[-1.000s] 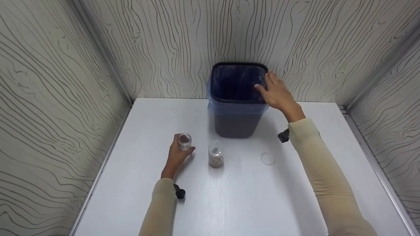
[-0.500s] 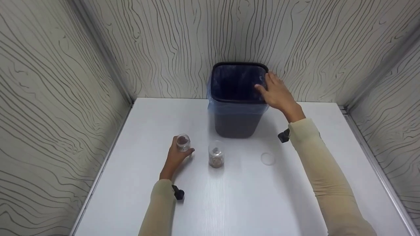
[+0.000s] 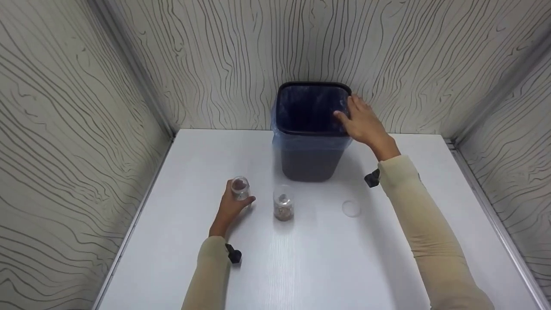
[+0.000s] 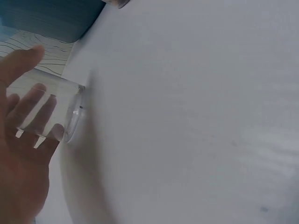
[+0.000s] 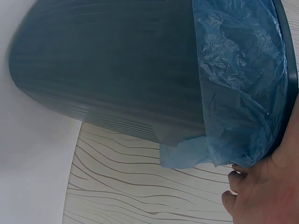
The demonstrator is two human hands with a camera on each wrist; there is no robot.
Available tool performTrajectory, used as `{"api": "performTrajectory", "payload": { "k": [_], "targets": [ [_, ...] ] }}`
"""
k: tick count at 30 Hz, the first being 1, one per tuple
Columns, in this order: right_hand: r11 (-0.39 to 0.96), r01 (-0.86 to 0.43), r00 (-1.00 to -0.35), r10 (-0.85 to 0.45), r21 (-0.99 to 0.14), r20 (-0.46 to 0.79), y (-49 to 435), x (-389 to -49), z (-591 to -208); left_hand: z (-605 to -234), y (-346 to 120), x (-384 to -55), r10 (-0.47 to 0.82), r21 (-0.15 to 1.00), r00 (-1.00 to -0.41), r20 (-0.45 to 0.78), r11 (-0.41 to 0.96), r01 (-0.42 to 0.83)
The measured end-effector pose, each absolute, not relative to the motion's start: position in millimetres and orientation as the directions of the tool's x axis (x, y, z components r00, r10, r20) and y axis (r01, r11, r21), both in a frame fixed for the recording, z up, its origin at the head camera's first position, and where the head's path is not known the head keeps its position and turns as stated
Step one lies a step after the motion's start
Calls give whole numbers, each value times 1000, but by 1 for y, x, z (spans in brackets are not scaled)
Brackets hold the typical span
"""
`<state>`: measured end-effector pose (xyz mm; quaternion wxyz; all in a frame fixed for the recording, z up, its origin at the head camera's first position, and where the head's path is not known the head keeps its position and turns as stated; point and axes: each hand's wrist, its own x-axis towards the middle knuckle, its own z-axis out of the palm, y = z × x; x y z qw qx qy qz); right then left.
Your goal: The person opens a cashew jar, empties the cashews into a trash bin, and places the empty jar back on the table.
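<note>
My left hand (image 3: 231, 207) is round a clear, open-topped jar (image 3: 241, 189) left of centre. In the left wrist view the fingers (image 4: 43, 109) show through the jar's wall, the thumb lies along its near side, and the jar's base is down at the white table. My right hand (image 3: 365, 122) grips the right rim of a dark trash bin (image 3: 308, 165), thumb inside and fingers outside. A blue bin liner (image 5: 238, 70) is folded over the rim, with the fingers curled at its edge in the right wrist view.
Between the left hand and the bin stands a second clear jar (image 3: 283, 209) with brownish contents at its bottom. A thin clear ring or disc (image 3: 351, 209) lies to its right. Patterned panels (image 3: 224, 64) wall the white table (image 3: 327, 267) at the back and sides.
My left hand has shifted slightly left and toward me with the jar, then stayed nearly still. The right hand and the bin have not moved.
</note>
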<state>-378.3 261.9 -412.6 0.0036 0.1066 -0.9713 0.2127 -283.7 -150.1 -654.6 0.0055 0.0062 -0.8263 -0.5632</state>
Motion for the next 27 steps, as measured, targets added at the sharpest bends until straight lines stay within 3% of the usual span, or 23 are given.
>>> {"api": "performTrajectory", "payload": {
  "k": [14, 27],
  "targets": [
    [889, -214, -976, -214, -406, 45, 261, -379, -411, -648, -150, -281, -31, 926, -998, -63, 372, -70],
    [883, -207, -977, -206, -422, 49, 262, -379, -411, -635, -156, -277, -21, 953, -999, -33, 300, -38]
  ]
}}
